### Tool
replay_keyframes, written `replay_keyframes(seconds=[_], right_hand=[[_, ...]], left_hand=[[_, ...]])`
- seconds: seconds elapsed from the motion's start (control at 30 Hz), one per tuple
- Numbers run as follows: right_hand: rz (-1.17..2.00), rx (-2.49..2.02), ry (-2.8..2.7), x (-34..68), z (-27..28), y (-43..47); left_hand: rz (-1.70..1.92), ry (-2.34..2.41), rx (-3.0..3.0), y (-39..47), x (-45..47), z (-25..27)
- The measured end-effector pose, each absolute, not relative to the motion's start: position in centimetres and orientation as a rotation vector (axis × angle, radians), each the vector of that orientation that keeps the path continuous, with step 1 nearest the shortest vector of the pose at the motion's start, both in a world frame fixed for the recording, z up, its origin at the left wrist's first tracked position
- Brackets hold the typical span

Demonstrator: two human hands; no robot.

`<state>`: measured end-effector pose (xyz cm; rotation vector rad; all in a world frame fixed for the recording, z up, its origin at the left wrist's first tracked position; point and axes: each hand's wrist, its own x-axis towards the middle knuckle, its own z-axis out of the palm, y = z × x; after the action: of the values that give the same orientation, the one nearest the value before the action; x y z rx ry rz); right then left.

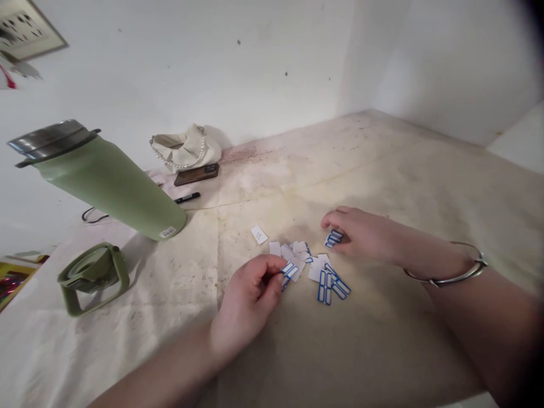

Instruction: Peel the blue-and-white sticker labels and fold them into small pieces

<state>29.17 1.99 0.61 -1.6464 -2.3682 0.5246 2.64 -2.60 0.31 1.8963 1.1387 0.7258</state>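
Note:
Between thumb and fingers, my left hand (250,300) pinches a small white card with blue-outlined boxes (289,272). My right hand (361,232), a silver bangle on its wrist, curls its fingers around another blue-outlined card (334,238) over the table. Between the hands lies a loose pile of small white cards (300,252), some plain side up. Nearer to me, several blue-outlined cards (325,287) overlap at the pile's right side. A single white card with a small mark (259,234) lies apart, beyond my left hand.
A tall green bottle (114,175) with a steel top stands at the left, its green handled lid (93,277) in front. Behind are a cream pouch with a pearl strand (182,148), a phone (196,174) and a black pen (187,198). A pale cloth (382,170) covers the table.

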Motion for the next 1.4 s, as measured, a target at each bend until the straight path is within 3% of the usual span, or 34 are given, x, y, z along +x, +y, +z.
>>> replay_keyframes(seconds=[0.23, 0.67, 1.4], right_hand=[[0.693, -1.74, -2.362, 29.1, 1.2, 2.1], [1.313, -1.256, -2.064, 25.2, 3.7, -0.5], [1.256, -1.286, -2.108, 22.7, 1.2, -1.6]], left_hand=[[0.797, 1.155, 1.678, -2.4, 2.7, 0.0], [0.816, 1.198, 1.606, -2.3, 2.8, -0.2], [0.723, 0.979, 1.765, -2.8, 2.7, 0.4]])
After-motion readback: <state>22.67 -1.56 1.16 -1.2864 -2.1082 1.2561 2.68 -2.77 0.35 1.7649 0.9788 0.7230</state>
